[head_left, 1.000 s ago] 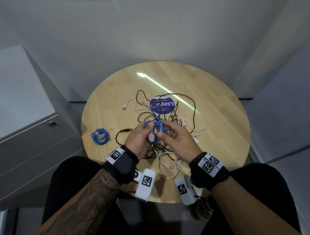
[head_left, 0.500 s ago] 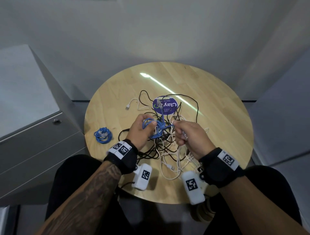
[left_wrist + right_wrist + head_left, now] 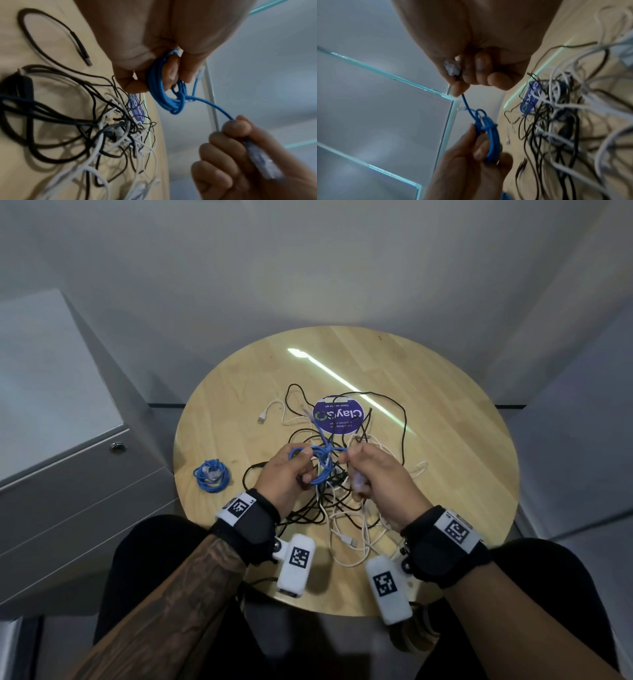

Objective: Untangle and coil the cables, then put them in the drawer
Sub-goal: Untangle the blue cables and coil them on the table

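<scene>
Left wrist view: blue ethernet cable [image 3: 164, 93] bundled in a small coil, several turns, tail wrapped round the turns once. Held up off the table, above the tangle. Left hand [image 3: 154, 44] curled round the coil, fingers through the loop. Right hand [image 3: 240, 155] pinching the free tail just behind its clear plug [image 3: 265, 166], rest of the fingers folded over it.

Handling, as a judgement: light, thin jacket, springy; turns likely to fan open if the coil grip slackens. Smooth jacket, so pull from the plug boot, not mid-run. Plug latch tab probably brittle; avoid levering on it. Best hold: coil pinched across all turns, tail kept taut while tucked.

Head view: same blue ethernet cable [image 3: 317, 463] between left hand [image 3: 284, 477] and right hand [image 3: 380, 477], over the middle of the round wooden table [image 3: 462, 440]. Below: tangle of black and white cables [image 3: 339, 508], still knotted, soft and prone to snagging. Purple round sticker [image 3: 339, 416] beyond it. Second blue coil [image 3: 211, 475] already done, lying at the table's left edge, well apart. Grey drawer cabinet [image 3: 68, 474] left of the table, drawers closed.
</scene>
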The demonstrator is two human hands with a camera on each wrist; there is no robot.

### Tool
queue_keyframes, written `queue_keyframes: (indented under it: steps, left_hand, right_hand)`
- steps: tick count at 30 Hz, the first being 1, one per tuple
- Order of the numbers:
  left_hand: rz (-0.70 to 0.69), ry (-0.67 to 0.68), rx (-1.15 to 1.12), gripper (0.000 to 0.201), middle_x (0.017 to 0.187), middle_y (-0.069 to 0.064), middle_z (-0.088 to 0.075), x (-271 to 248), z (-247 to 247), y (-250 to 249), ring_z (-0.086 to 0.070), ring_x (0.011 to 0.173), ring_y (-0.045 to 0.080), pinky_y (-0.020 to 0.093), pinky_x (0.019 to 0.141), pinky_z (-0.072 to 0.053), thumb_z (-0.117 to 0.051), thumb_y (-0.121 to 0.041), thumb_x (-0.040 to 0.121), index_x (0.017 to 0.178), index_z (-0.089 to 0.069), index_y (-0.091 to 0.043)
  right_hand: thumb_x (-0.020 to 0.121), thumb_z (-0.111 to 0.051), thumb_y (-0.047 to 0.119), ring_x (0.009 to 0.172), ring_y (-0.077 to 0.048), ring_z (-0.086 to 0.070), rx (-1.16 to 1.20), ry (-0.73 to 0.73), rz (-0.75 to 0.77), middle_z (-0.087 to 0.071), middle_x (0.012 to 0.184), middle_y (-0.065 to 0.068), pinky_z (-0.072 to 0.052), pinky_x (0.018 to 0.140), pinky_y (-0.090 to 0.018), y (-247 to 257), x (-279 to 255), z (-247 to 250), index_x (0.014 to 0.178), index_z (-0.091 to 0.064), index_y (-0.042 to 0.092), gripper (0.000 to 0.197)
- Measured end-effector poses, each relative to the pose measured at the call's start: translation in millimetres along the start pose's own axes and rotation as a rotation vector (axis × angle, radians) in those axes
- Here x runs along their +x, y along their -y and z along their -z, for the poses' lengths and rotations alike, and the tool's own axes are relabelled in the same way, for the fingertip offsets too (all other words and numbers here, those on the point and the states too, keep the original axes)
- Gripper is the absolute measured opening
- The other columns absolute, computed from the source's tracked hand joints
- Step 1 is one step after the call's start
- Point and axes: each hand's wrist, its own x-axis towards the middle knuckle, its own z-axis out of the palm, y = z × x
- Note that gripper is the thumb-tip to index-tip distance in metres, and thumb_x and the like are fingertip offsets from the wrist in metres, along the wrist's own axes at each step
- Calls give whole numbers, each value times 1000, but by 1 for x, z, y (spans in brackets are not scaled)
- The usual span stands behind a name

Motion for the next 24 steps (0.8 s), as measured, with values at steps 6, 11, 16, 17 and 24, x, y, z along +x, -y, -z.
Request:
queue_keyframes:
  steps: [6, 11, 16, 17, 24]
  left_hand:
    - [24, -25, -73, 10, 84, 9, -59, -4, -10, 8, -58, 71, 19, 30, 62, -50, -43, -13, 102, 104, -52, -10]
    - [-32, -90, 32, 12, 71, 1, -54, -6, -14, 8, -57, 60, 11, 29, 64, -47, -44, -14, 102, 98, -55, -16]
    - [-69, -146, 173, 11, 94, 12, -62, -2, -8, 11, -58, 88, 25, 41, 84, -46, -49, -19, 100, 96, -59, -19]
    - [-56, -143, 172, 11, 97, 13, -62, -1, -7, 11, -58, 92, 26, 41, 87, -46, -49, -19, 100, 95, -59, -18]
    - [-12, -67, 220, 12, 94, 15, -60, -5, -13, 15, -57, 89, 26, 55, 97, -45, -54, -31, 93, 94, -57, -20]
  right_hand:
    - [99, -59, 11, 65, -13, -61, -145, -60, 100, -74, 81, -4, -47, 54, -20, -8, 2, 1, 98, -54, 15, 7]
    - [88, -71, 18, 72, -8, -55, -639, -245, 423, -60, 81, 12, -47, 66, -25, -24, 7, 2, 89, -66, 25, 9]
    - [89, -69, 27, 77, -11, -50, -997, -217, 562, -53, 84, 13, -36, 62, -28, -28, 4, -5, 92, -68, 23, 5]
    - [88, -69, 26, 78, -14, -52, -1029, -225, 594, -55, 83, 11, -38, 61, -29, -28, 3, -8, 90, -66, 22, 5]
    - [78, -69, 14, 70, -15, -48, -1071, -237, 631, -51, 74, 7, -42, 56, -32, -34, 4, -19, 80, -59, 20, 11]
